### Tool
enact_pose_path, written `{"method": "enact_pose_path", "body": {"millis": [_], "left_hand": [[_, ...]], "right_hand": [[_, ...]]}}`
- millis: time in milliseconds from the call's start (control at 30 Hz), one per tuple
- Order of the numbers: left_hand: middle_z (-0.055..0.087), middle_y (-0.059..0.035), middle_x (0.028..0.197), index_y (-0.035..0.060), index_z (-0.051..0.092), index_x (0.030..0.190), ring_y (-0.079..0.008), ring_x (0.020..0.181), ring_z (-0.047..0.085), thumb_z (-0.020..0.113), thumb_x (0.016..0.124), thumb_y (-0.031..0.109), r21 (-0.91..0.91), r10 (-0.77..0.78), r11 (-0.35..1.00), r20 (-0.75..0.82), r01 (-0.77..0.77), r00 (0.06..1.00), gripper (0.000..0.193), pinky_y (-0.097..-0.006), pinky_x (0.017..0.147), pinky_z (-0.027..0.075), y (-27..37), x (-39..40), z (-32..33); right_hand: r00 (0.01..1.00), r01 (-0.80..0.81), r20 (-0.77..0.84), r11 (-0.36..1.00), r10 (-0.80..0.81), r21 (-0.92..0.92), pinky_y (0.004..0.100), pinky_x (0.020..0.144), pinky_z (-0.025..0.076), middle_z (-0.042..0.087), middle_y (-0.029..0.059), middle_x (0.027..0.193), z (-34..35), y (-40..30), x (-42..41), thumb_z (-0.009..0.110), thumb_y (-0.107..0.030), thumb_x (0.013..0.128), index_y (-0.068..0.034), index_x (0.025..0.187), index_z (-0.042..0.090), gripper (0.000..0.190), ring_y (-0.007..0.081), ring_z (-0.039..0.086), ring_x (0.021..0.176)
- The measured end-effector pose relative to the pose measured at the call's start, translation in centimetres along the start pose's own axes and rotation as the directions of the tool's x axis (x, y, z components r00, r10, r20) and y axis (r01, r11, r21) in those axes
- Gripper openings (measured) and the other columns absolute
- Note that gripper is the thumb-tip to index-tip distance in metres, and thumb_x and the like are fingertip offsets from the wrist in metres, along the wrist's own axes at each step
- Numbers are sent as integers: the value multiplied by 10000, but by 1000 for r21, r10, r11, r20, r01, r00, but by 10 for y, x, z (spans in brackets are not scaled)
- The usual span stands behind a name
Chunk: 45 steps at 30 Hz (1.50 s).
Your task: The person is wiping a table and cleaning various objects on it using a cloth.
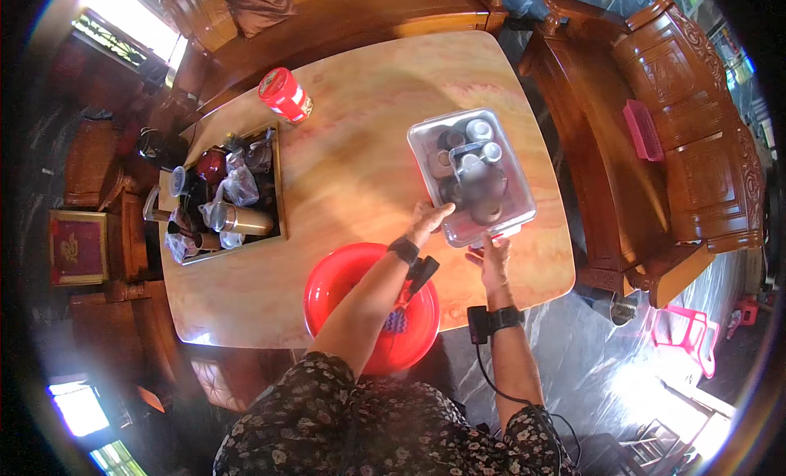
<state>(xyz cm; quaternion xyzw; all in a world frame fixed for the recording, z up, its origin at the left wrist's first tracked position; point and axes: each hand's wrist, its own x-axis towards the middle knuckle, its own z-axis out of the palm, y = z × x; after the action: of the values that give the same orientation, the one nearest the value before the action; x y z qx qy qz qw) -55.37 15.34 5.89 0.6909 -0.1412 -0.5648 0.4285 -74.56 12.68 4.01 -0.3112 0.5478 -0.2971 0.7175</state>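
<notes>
A clear plastic storage box (522,209) with a see-through lid sits tilted on the right half of the table. Several white-topped cups or jars (479,131) and some dark round items show blurrily through it. At the box's near left side, my left hand (428,220) grips the edge, thumb on top. My right hand (493,260) is at the near edge with fingers partly beneath the box, beside something red and white that is mostly hidden. Under my left forearm stands a red plastic basin (325,292), holding a patterned cloth (396,320).
A dark tray (284,200) on the left of the marble-look table (356,187) carries a metal-and-glass jar (242,220), plastic bags and a teapot. A red canister (285,95) stands at the far edge. Carved wooden benches (608,144) flank the table; one bears a pink basket (643,130).
</notes>
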Motion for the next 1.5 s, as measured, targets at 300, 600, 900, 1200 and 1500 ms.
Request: {"method": "enact_pose_path", "body": {"millis": [300, 600, 900, 1200, 1500], "left_hand": [[612, -12, 725, 83, 643, 808, -110, 636, 573, 645, 807, 364, -177, 27, 983, -147, -53, 989, 281, -264, 588, 448, -16, -20, -94], [538, -62, 707, -26, 487, 939, -169, 566, 499, 688, 725, 355, 255, 90, 967, -407, 18, 909, 480, -286, 478, 401, -77, -3, -186], [606, -157, 751, -4, 559, 862, -311, 689, 597, 573, 750, 217, 487, 294, 793, 220, -366, 930, 248, -405, 603, 486, -135, -141, -158], [569, -91, 641, -9, 559, 925, -217, 489, 566, 628, 719, 336, 464, -23, 885, -17, 28, 1000, 407, -348, 404, 458, -207, -131, -197], [363, -181, 1343, 60, 448, 1238, -383, 1182, 400, 599, 794, 493, 15, -286, 958, 165, 288, 944, 638, -636, 787, 433, -166, -166, -168]], "right_hand": [[993, -70, 76, 974, 88, -215, 321, 490, 538, 564, 149, 924, 91, 17, 0, 663, -305, 794, -41, 1152, 276, 589, 224, 630, 636], [898, 408, 208, 557, -388, -724, 337, 675, 480, 614, 136, 895, 124, 31, 12, 617, -243, 808, 1, 1057, 459, 382, 245, 609, 790], [780, 558, 427, 200, -458, -806, 441, 683, 483, 570, 179, 823, 92, 133, -115, 577, -262, 821, -126, 1222, 430, 449, 298, 591, 895], [879, 412, 464, 313, 109, -856, 513, 770, 469, 582, 265, 1029, 120, 182, -154, 585, -172, 762, -132, 1322, 341, 612, 379, 582, 952], [997, -3, -36, 417, -70, -909, 442, 773, 493, 617, 233, 920, 122, 188, -166, 585, -130, 731, -119, 1291, 375, 598, 365, 606, 926]]}}
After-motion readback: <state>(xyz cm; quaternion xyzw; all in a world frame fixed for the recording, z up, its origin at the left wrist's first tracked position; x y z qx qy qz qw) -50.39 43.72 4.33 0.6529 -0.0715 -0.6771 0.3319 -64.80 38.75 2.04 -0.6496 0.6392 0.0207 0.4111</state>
